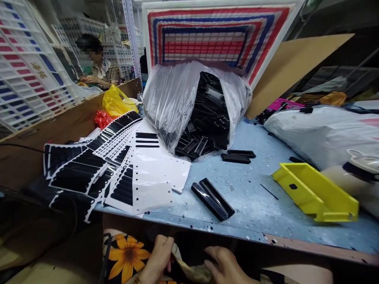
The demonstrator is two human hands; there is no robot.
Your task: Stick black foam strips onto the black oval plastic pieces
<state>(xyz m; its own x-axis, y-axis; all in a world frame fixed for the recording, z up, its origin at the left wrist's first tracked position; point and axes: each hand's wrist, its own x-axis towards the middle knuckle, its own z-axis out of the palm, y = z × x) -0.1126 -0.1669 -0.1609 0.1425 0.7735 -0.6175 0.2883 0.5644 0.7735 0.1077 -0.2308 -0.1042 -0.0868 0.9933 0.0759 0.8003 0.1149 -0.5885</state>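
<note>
Nearest, the left hand (160, 252) pinches a crumpled beige fabric-like strip (194, 272), apparently to steady it where it lies between both hands; whether the right hand (225, 262) grips, I can't tell. Beyond, two glossy black plastic bars (209, 202) rest on the speckled blue worktop (245, 183), perhaps for easy reach.

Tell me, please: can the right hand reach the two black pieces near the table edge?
Probably yes: the right hand must clear the table edge, but nothing covers these black pieces.
</note>
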